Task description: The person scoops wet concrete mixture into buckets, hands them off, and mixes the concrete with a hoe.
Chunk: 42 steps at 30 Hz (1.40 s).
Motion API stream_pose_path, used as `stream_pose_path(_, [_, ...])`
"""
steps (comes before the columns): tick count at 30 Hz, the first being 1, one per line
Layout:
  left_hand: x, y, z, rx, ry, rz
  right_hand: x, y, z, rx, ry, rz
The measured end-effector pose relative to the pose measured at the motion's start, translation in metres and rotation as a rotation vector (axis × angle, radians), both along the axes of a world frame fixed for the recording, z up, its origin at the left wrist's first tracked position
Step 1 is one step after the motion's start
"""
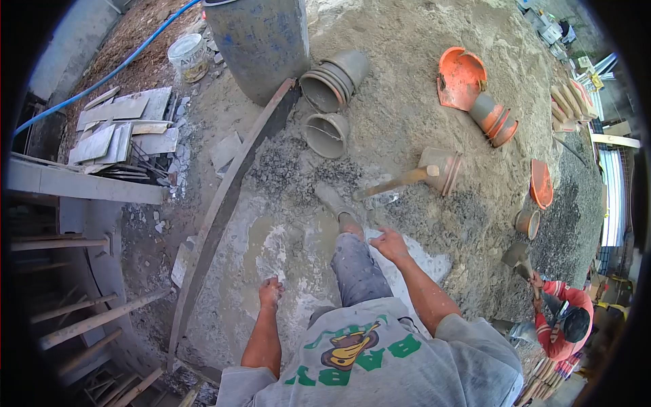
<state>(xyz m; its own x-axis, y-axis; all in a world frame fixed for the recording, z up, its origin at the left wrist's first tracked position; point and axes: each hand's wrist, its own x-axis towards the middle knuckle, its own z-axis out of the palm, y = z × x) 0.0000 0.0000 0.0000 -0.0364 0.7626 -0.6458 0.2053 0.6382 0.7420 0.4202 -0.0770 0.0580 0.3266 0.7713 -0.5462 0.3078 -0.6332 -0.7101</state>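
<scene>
Closest, left hand: the left hand (271, 292) hangs over the pale wet patch (261, 237), fingers curled in; whether they close on anything, I cannot tell.
Right hand: the right hand (391, 245) reaches ahead beside the knee, fingers apart, nothing visible between them.
Boot: one boot (330, 202) stretches forward at the edge of the dark, lumpy mix (274, 166).
Step in hand: judging by the stance, finding footing at the mix, with no tool visible in either hand.
Wooden handle: the wooden handle (400, 182) lies just beyond the right hand, not touching it, slanting from near the boot to a bucket stack (444, 169); its head is unclear.
Next move: gripping that handle would call for a bend, a longer right-hand reach and steady feet.
Board: a long board (220, 193) edges the patch on the left.
Drum: a tall drum (261, 47) stands past the board's far end.
Co-worker: well off to the right, a person in red sleeves (556, 288) grips a shovel (519, 256).
</scene>
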Motion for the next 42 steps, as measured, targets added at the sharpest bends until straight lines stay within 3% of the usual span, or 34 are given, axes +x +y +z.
stream_pose_path(2, [0.023,-0.052,-0.013,-0.011,-0.077,0.032,-0.017,0.010,0.034,0.206,-0.211,0.021])
stream_pose_path(3, [0.044,-0.085,-0.004,-0.321,-0.028,0.080,-0.013,0.036,0.013,-0.025,-0.262,0.029])
stream_pose_path(6, [0.130,-0.021,-0.019,-0.370,-0.050,0.089,0.020,0.188,-0.043,0.100,-0.526,0.025])
stream_pose_path(10, [0.254,0.079,-0.129,-0.208,-0.107,-0.002,0.081,0.364,-0.121,-0.078,-0.733,0.213])
stream_pose_path(11, [0.291,0.129,-0.132,-0.280,-0.157,-0.069,0.100,0.402,-0.139,-0.082,-0.826,0.253])
stream_pose_path(14, [0.382,0.230,-0.178,-0.165,-0.173,0.075,0.147,0.475,-0.185,-0.115,-1.076,0.339])
stream_pose_path(15, [0.404,0.261,-0.172,-0.091,-0.273,0.135,0.166,0.496,-0.189,-0.139,-1.056,0.267])
stream_pose_path(16, [0.420,0.280,-0.189,-0.118,-0.147,0.087,0.184,0.504,-0.197,-0.177,-1.029,0.194])
stream_pose_path(17, [0.428,0.285,-0.204,-0.157,-0.018,0.040,0.193,0.501,-0.211,-0.071,-1.001,0.203])
stream_pose_path(18, [0.432,0.283,-0.225,-0.200,-0.093,0.070,0.200,0.504,-0.219,0.058,-0.971,0.208])
stream_pose_path(20, [0.422,0.272,-0.265,-0.254,-0.227,0.160,0.210,0.515,-0.230,0.051,-1.066,0.224])
stream_pose_path(21, [0.406,0.255,-0.254,-0.327,-0.318,0.217,0.206,0.509,-0.221,0.262,-0.913,0.237])
stream_pose_path(23, [0.380,0.261,-0.228,-0.369,-0.544,0.296,0.216,0.512,-0.228,0.274,-0.984,0.253])
stream_pose_path(28, [0.286,0.201,-0.169,-0.415,-0.477,0.280,0.253,0.500,-0.238,0.281,-1.018,0.314])
stream_pose_path(31, [0.198,0.148,-0.137,-0.417,-0.417,0.318,0.252,0.473,-0.220,0.318,-0.773,0.381])
stream_pose_path(36, [0.090,0.024,-0.094,-0.417,-0.215,0.382,0.160,0.373,-0.154,0.162,-0.430,0.409])
stream_pose_path(37, [0.079,0.009,-0.084,-0.413,-0.166,0.384,0.152,0.349,-0.170,0.117,-0.394,0.432])
stream_pose_path(39, [0.059,-0.015,-0.069,-0.401,-0.137,0.458,0.089,0.300,-0.155,-0.001,-0.399,0.529])
stream_pose_path(42, [0.020,-0.050,-0.057,-0.327,-0.105,0.554,0.013,0.233,-0.141,0.023,-0.452,0.589])
